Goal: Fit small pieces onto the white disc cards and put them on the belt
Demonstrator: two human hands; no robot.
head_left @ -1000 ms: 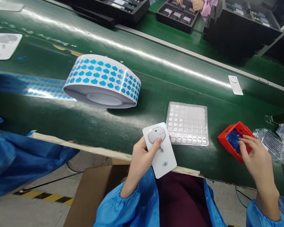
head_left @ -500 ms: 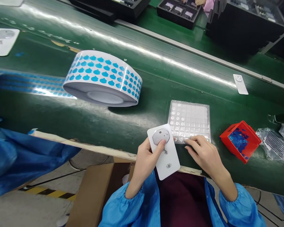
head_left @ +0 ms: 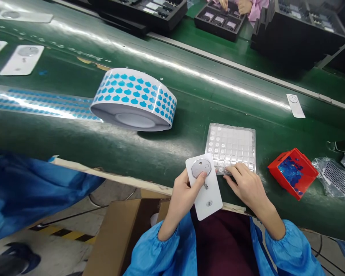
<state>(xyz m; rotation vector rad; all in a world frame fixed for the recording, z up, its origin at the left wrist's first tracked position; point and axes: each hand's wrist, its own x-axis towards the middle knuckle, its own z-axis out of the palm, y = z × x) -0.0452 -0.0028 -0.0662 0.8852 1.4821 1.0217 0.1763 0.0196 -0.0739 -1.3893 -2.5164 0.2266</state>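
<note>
My left hand (head_left: 186, 191) grips a flat white plastic panel (head_left: 211, 195) with rounded corners, thumb on top. The panel carries a round, clear-looking disc near its upper end and small dark markings below. Just beyond it lies a clear plastic grid tray (head_left: 232, 143); small round pieces sit in several left and near compartments. My right hand (head_left: 247, 186) is at the tray's near edge, its bent fingertips touching a compartment and the thumb held apart below. Whatever is under those fingertips is too small to make out.
A large roll of blue-printed stickers (head_left: 133, 99) stands left on the green bench, its strip trailing left. A red bin (head_left: 293, 172) of blue pieces is at right, beside a bagged perforated part (head_left: 333, 176). Other white panels (head_left: 296, 105) lie around. A co-worker's hands (head_left: 244, 7) work across the bench.
The view has shifted slightly left, so more panels show at the left edge. My right fingertips stay at the tray's near edge, and my left hand keeps hold of the white panel.
</note>
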